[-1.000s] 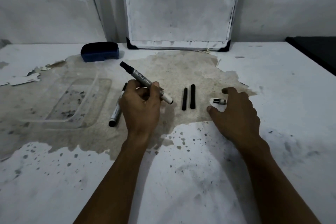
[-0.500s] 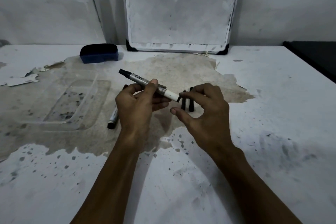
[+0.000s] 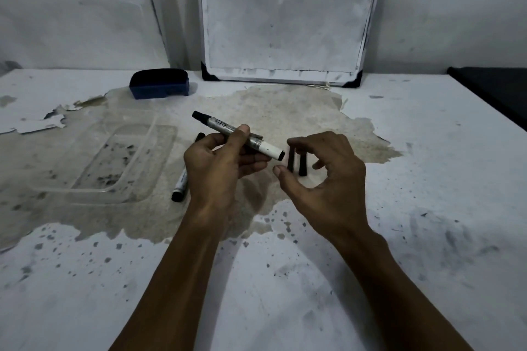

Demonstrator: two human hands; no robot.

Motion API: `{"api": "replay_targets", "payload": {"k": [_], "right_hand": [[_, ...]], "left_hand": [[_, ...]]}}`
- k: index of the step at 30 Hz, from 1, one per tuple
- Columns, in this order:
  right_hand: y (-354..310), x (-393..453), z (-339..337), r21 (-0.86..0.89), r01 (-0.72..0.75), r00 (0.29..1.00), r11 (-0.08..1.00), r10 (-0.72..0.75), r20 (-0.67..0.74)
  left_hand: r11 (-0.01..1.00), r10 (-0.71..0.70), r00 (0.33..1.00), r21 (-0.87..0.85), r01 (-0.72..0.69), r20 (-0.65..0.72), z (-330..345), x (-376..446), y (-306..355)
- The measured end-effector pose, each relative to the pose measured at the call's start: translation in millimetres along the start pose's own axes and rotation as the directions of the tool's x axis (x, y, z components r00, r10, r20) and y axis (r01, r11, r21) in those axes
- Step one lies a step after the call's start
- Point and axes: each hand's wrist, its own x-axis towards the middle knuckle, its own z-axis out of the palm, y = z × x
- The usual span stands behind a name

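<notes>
Silver cylindrical marker (image 3: 219, 125) pinched by left hand (image 3: 219, 168); right hand (image 3: 330, 182) fingers loose, empty.

table (image 3: 427, 179) | blue eraser (image 3: 159, 83) | clear tray, perhaps a lid (image 3: 85, 189) | spare marker (image 3: 180, 188) | two black sticks (image 3: 302, 165)

Silver-and-white marker pen (image 3: 219, 126) with black cap: barrel print too small to read, mid-barrel covered by left hand (image 3: 219, 171) thumb. Second black-and-white marker pen (image 3: 180, 186), lying flat at 7 o'clock of the held one: upper half hidden behind that hand, only its far tip shows. Two black plastic sticks (image 3: 302, 165) at 3 o'clock of the held pen: top ends behind right hand (image 3: 328, 179) fingers; that hand's palm side faces away, unseen. White framed whiteboard (image 3: 285, 23) at 12: top cropped. Dark slab (image 3: 499, 88) at 2 o'clock: cut by the right edge, can't identify. Both forearms run off at 6.
</notes>
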Motion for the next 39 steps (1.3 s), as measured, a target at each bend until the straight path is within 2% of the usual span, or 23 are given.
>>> {"api": "replay_targets", "payload": {"k": [9, 18, 21, 28, 32, 34, 36, 39], "right_hand": [[2.5, -0.6, 2.0, 0.021, 0.068, 0.995, 0.997, -0.066, -0.075], [-0.8, 1.1, -2.3, 0.23, 0.009, 0.997, 0.973, 0.008, -0.073], [-2.6, 0.9, -1.5, 0.178, 0.046, 0.995, 0.983, -0.029, -0.097], [-4.0, -6.6, 5.8, -0.142, 0.145, 0.957, 0.979, -0.175, -0.23], [-5.4, -7.3, 7.7, -0.132, 0.104, 0.961, 0.986, -0.134, -0.242], [-6.3, -6.1, 7.3, -0.047, 0.032, 0.971, 0.998, -0.042, -0.235], [-4.7, -3.4, 4.2, 0.018, -0.056, 0.967, 0.998, 0.059, -0.246], [1.2, 1.1, -2.5, 0.059, -0.188, 0.94, 0.98, 0.197, -0.277]], "left_hand": [[0.999, -0.036, 0.998, -0.027, 0.037, 0.041, 0.3, -1.9, 2.3], [0.976, -0.16, 0.978, -0.131, 0.177, 0.133, 1.2, -4.1, 10.0], [0.974, -0.156, 0.978, -0.142, 0.176, 0.141, 1.0, -3.6, 8.9], [0.98, -0.12, 0.987, -0.143, 0.135, 0.108, 4.1, -3.8, 2.5], [0.983, -0.081, 0.994, -0.159, 0.092, 0.076, 6.1, -5.0, 3.1], [0.996, 0.016, 1.0, -0.091, -0.014, 0.02, 6.4, -5.9, 5.0], [0.982, 0.158, 0.987, 0.104, -0.157, -0.006, 4.4, -5.6, 3.2], [0.871, 0.213, 0.975, 0.439, -0.222, 0.072, 0.1, -4.1, -6.1]]}}
